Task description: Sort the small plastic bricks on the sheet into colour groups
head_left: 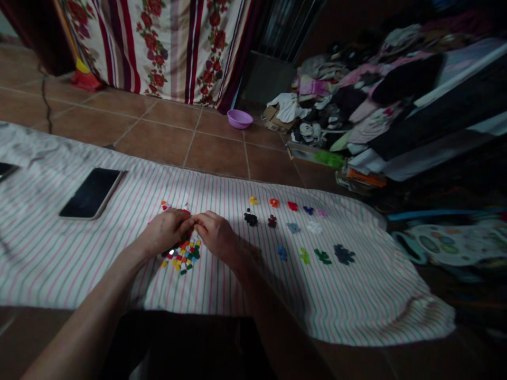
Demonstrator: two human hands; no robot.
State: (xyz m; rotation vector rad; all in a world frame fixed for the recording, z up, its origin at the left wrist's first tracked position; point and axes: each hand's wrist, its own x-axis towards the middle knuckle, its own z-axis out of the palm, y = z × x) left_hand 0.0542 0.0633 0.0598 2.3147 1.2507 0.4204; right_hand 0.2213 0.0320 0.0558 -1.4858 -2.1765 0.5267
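A mixed pile of small coloured pieces, like tiny plastic bricks, lies on the striped cloth. Over the far part of this pile, my left hand and my right hand meet at the fingertips. Both hands have their fingers drawn in and pressed together; whatever is between them is too small to make out. To the right, pieces lie sorted by colour in little heaps, among them yellow, red, black, white, lime and dark grey-blue pieces.
A phone rests on the cloth at left, and part of another dark device shows at the edge. Beyond are a tiled floor, a purple basin, a floral curtain and piled clothes.
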